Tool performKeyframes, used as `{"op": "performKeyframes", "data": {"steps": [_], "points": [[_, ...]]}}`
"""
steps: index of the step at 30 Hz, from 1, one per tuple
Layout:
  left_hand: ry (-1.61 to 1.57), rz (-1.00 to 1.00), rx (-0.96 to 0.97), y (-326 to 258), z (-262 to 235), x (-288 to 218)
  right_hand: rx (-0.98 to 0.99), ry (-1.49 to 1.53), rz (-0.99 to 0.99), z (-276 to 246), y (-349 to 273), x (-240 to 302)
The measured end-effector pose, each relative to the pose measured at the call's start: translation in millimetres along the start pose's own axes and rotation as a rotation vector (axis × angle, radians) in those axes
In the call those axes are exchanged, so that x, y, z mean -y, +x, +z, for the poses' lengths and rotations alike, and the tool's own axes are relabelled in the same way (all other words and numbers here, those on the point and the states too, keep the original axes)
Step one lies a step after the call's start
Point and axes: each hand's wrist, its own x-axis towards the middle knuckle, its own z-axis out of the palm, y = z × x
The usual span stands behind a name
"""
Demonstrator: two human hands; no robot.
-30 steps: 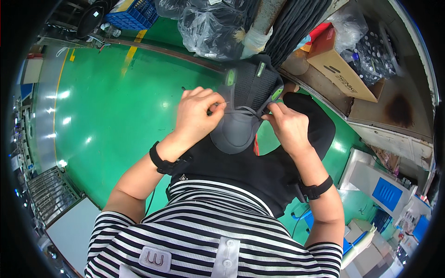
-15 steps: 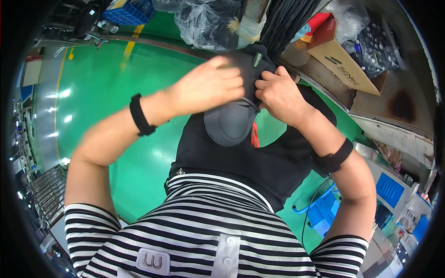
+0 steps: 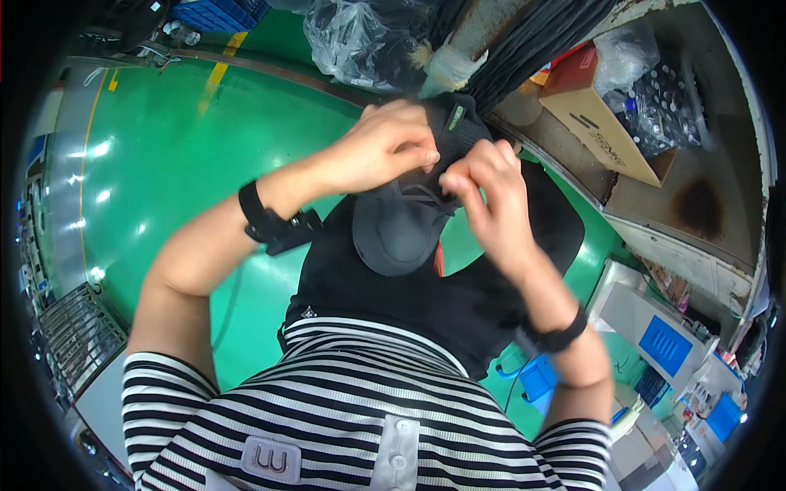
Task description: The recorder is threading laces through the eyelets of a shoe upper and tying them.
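A dark grey shoe (image 3: pixel 395 237) rests over my lap, its rounded toe toward me and a small green label on its far part. Grey lace-like strips cross the shoe between my hands. Over its left side, my left hand (image 3: pixel 391 141) is closed, thumb and fingertips pinched together. My right hand (image 3: pixel 494 192) is raised at the right side of the shoe, thumb and forefinger also pinched and slightly blurred. The two pinches are close together but apart. Whatever thin thing lies between the fingertips is too small to make out.
Ahead hang bundled black cords (image 3: pixel 524 61) beside clear plastic bags (image 3: pixel 352 45). On a metal bench (image 3: pixel 655 192) at the right stands an open cardboard box (image 3: pixel 610 135) with bagged small parts. A blue crate (image 3: pixel 217 14) sits far left on the green floor (image 3: pixel 164 147).
My right hand has lifted and turned, its fingers now pinched. My left hand has drawn into a pinch with the wrist slightly lower. The shoe's toe has shifted slightly toward me.
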Motion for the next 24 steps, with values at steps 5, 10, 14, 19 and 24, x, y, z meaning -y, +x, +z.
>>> {"op": "performKeyframes", "data": {"steps": [5, 10, 14, 19, 24], "points": [[-0.383, 0.176, -0.242, -16.9, -11.1, -40.3, -0.204, 0.367, -0.261, -11.2, -8.3, 58.3], [-0.639, -0.29, -0.124, -32.9, -2.2, -64.0, 0.052, 1.236, 0.097, 9.5, -25.5, 36.4], [-0.655, -0.184, 0.079, -50.2, 47.9, -69.0, -0.299, 1.43, 0.327, 19.8, -53.2, 4.4], [-0.999, -0.468, -0.249, -70.5, -38.7, 38.8, -0.386, 1.299, 0.647, -51.5, -111.1, -93.6], [-0.868, -0.631, -1.674, -205.1, -274.1, 127.3, -1.511, 1.049, 1.005, -189.7, -267.8, -161.3]]}}
